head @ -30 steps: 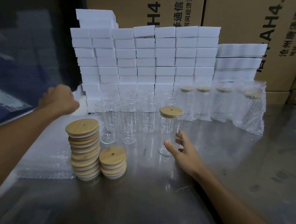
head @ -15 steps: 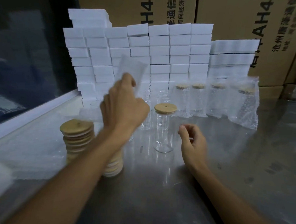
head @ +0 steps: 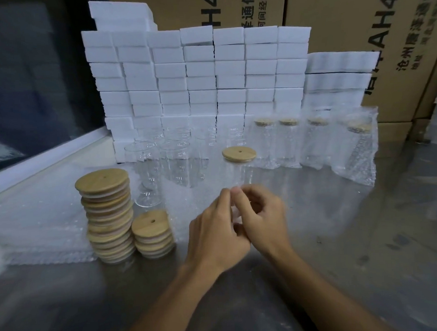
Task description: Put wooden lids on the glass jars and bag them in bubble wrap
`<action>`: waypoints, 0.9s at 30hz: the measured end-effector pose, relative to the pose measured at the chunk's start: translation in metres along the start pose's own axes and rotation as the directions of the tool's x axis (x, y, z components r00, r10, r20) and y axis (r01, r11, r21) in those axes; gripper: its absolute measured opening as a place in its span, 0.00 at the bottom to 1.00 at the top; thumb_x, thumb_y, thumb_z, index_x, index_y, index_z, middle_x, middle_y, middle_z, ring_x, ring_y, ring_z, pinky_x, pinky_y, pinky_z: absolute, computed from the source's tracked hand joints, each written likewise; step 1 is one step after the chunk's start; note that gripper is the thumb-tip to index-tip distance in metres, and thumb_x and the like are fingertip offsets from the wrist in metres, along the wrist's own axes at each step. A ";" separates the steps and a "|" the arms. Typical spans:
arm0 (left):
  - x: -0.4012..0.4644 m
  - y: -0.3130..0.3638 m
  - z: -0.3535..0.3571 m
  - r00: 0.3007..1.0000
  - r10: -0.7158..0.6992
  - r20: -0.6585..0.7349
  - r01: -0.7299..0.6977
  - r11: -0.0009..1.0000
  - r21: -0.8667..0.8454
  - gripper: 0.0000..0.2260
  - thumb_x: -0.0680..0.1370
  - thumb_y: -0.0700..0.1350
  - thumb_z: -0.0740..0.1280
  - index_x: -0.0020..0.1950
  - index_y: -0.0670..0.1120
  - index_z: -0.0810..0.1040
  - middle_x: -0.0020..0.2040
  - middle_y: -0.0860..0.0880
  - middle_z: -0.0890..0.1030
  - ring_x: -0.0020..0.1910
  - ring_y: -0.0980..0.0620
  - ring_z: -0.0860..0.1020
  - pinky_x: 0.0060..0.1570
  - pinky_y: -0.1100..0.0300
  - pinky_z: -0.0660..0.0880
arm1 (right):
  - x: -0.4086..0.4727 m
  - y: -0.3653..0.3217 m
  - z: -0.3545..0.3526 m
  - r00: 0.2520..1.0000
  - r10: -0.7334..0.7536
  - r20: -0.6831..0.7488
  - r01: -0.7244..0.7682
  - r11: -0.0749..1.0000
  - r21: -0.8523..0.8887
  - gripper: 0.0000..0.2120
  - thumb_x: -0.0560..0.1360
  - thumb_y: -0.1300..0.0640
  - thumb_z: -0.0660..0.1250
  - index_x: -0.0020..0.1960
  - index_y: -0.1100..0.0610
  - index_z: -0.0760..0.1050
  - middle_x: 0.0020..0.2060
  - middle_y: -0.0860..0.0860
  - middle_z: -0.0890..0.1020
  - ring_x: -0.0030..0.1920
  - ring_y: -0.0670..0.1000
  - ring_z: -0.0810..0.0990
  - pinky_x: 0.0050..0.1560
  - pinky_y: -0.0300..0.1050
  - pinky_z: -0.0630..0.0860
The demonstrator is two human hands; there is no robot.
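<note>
A glass jar [head: 239, 175] with a wooden lid [head: 239, 154] stands mid-table. Just in front of it, my left hand [head: 216, 231] and my right hand [head: 264, 218] meet, their fingertips pinching the edge of a clear bubble wrap bag [head: 187, 212]. The bag is faint and blurred and spreads to the left of my hands. Several open jars [head: 147, 176] stand behind two stacks of wooden lids, a tall one [head: 106, 216] and a short one [head: 152, 232]. Several lidded jars in bubble wrap [head: 317, 142] stand in a row at the right.
A flat pile of bubble wrap bags [head: 38, 225] lies at the left on the metal table [head: 344, 260]. A wall of white boxes [head: 197, 72] rises behind the jars, with cardboard cartons [head: 395, 42] behind it.
My left hand has come down from in front of the white boxes with the bag to meet my right hand. My right hand has moved slightly left and taken hold of the bag.
</note>
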State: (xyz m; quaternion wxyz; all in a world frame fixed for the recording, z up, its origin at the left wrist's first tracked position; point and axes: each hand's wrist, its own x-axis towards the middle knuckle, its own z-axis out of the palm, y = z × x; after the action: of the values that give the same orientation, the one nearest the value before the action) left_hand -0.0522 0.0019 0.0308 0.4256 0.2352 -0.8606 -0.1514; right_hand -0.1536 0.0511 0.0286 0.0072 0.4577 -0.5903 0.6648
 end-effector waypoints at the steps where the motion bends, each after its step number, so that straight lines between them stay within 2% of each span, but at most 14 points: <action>1: -0.001 -0.002 -0.001 0.997 -0.053 0.050 0.058 0.990 -0.124 0.17 0.68 0.43 0.67 0.55 0.53 0.71 0.43 0.54 0.81 0.37 0.49 0.78 0.34 0.55 0.73 | 0.000 0.001 0.000 1.000 0.006 0.025 -0.005 1.000 -0.019 0.12 0.77 0.46 0.67 0.45 0.53 0.83 0.35 0.44 0.84 0.37 0.46 0.85 0.37 0.38 0.78; 2: -0.001 -0.003 -0.002 0.990 -0.114 0.085 0.133 0.951 -0.280 0.16 0.67 0.43 0.66 0.53 0.53 0.74 0.41 0.54 0.81 0.35 0.50 0.77 0.35 0.55 0.74 | -0.001 0.003 0.000 0.999 0.012 0.041 -0.010 0.999 -0.043 0.09 0.78 0.50 0.67 0.44 0.53 0.82 0.34 0.44 0.84 0.37 0.46 0.84 0.37 0.39 0.78; 4: 0.002 -0.004 -0.006 0.954 -0.278 0.112 0.291 0.765 -0.575 0.12 0.66 0.43 0.63 0.47 0.52 0.79 0.36 0.55 0.81 0.32 0.53 0.75 0.32 0.61 0.72 | -0.001 0.005 -0.001 0.998 0.021 0.061 -0.015 0.996 -0.091 0.09 0.80 0.53 0.66 0.43 0.53 0.81 0.34 0.45 0.84 0.36 0.47 0.84 0.37 0.44 0.79; 6: 0.007 -0.004 -0.011 0.892 -0.416 0.174 0.403 0.560 -0.724 0.08 0.67 0.46 0.64 0.43 0.48 0.80 0.33 0.53 0.80 0.31 0.54 0.74 0.27 0.62 0.67 | -0.001 0.006 -0.002 0.995 0.009 0.102 0.006 0.989 -0.145 0.12 0.79 0.50 0.63 0.43 0.54 0.81 0.36 0.46 0.84 0.37 0.48 0.84 0.39 0.51 0.80; 7: 0.009 -0.005 -0.013 0.872 -0.448 0.197 0.432 0.515 -0.740 0.08 0.70 0.49 0.66 0.43 0.46 0.80 0.34 0.52 0.80 0.31 0.53 0.75 0.26 0.61 0.67 | -0.002 0.004 -0.002 0.992 -0.006 0.123 0.028 0.983 -0.180 0.14 0.79 0.48 0.62 0.43 0.54 0.81 0.36 0.46 0.84 0.37 0.47 0.84 0.39 0.53 0.80; 9: 0.011 -0.007 -0.012 0.854 -0.489 0.175 0.457 0.545 -0.703 0.10 0.76 0.51 0.69 0.45 0.45 0.80 0.35 0.51 0.82 0.32 0.53 0.77 0.26 0.60 0.69 | -0.003 0.002 -0.001 0.986 -0.055 0.158 0.092 0.967 -0.237 0.16 0.78 0.47 0.60 0.42 0.54 0.81 0.36 0.46 0.84 0.37 0.47 0.83 0.38 0.53 0.78; 12: 0.011 -0.008 -0.010 0.865 -0.497 0.076 0.424 0.639 -0.642 0.03 0.76 0.44 0.71 0.43 0.46 0.81 0.37 0.48 0.83 0.32 0.53 0.78 0.28 0.62 0.70 | -0.001 0.001 -0.001 0.974 -0.100 0.202 0.157 0.944 -0.291 0.16 0.78 0.49 0.60 0.38 0.53 0.80 0.33 0.46 0.81 0.35 0.48 0.80 0.37 0.55 0.77; 15: 0.011 -0.012 -0.007 0.870 -0.491 0.046 0.409 0.667 -0.623 0.08 0.77 0.39 0.69 0.40 0.48 0.81 0.36 0.50 0.83 0.32 0.54 0.78 0.29 0.64 0.71 | -0.002 0.000 -0.002 0.970 -0.107 0.219 0.172 0.937 -0.303 0.15 0.77 0.49 0.61 0.36 0.50 0.79 0.32 0.44 0.80 0.34 0.47 0.78 0.34 0.50 0.74; 17: 0.012 -0.014 -0.006 0.846 -0.531 0.037 0.437 0.654 -0.618 0.09 0.78 0.38 0.68 0.39 0.49 0.80 0.33 0.53 0.82 0.30 0.56 0.77 0.28 0.61 0.72 | -0.003 0.001 -0.002 0.986 -0.145 0.080 0.163 0.942 -0.293 0.12 0.77 0.51 0.62 0.40 0.51 0.81 0.32 0.43 0.78 0.35 0.46 0.76 0.35 0.47 0.71; 19: 0.013 -0.016 -0.004 0.815 -0.578 0.048 0.466 0.603 -0.647 0.09 0.78 0.37 0.68 0.39 0.48 0.79 0.33 0.52 0.81 0.26 0.58 0.76 0.25 0.62 0.72 | -0.001 0.004 -0.001 0.981 -0.142 -0.130 0.094 0.943 -0.321 0.10 0.76 0.51 0.64 0.51 0.53 0.81 0.41 0.43 0.79 0.43 0.46 0.77 0.43 0.44 0.72; 21: 0.013 -0.018 -0.003 0.794 -0.603 0.079 0.491 0.559 -0.668 0.09 0.78 0.35 0.67 0.41 0.47 0.78 0.36 0.48 0.81 0.25 0.58 0.75 0.25 0.64 0.73 | 0.002 0.011 -0.002 0.979 -0.056 -0.195 -0.003 0.957 -0.289 0.18 0.75 0.48 0.67 0.62 0.52 0.75 0.52 0.45 0.76 0.54 0.47 0.75 0.55 0.42 0.71; 24: 0.012 -0.020 -0.002 0.774 -0.609 0.172 0.551 0.514 -0.658 0.12 0.78 0.32 0.65 0.45 0.49 0.78 0.41 0.46 0.80 0.26 0.58 0.78 0.34 0.60 0.80 | 0.008 0.026 -0.005 0.981 0.185 -0.057 -0.193 0.962 -0.195 0.38 0.74 0.47 0.75 0.77 0.51 0.61 0.69 0.47 0.70 0.69 0.47 0.69 0.69 0.47 0.68; 26: 0.012 -0.020 0.000 0.761 -0.595 0.260 0.590 0.466 -0.660 0.16 0.77 0.31 0.63 0.47 0.53 0.76 0.38 0.50 0.81 0.27 0.56 0.79 0.44 0.51 0.82 | 0.012 0.033 -0.004 0.954 0.298 0.028 -0.292 0.948 -0.126 0.47 0.72 0.45 0.77 0.81 0.49 0.53 0.74 0.47 0.67 0.73 0.46 0.67 0.72 0.49 0.66; 27: 0.012 -0.020 0.000 0.759 -0.578 0.300 0.603 0.451 -0.658 0.17 0.76 0.30 0.63 0.47 0.55 0.75 0.34 0.54 0.81 0.27 0.55 0.79 0.46 0.49 0.82 | 0.014 0.036 -0.003 0.944 0.323 0.064 -0.316 0.943 -0.107 0.50 0.71 0.44 0.78 0.82 0.48 0.51 0.73 0.47 0.69 0.72 0.45 0.68 0.72 0.48 0.66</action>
State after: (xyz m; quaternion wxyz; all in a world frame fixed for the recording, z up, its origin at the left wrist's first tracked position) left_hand -0.0531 -0.0214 0.0291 0.3885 0.3291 -0.5987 -0.6183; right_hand -0.1831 0.0355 0.0095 -0.1027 0.3815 -0.6877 0.6091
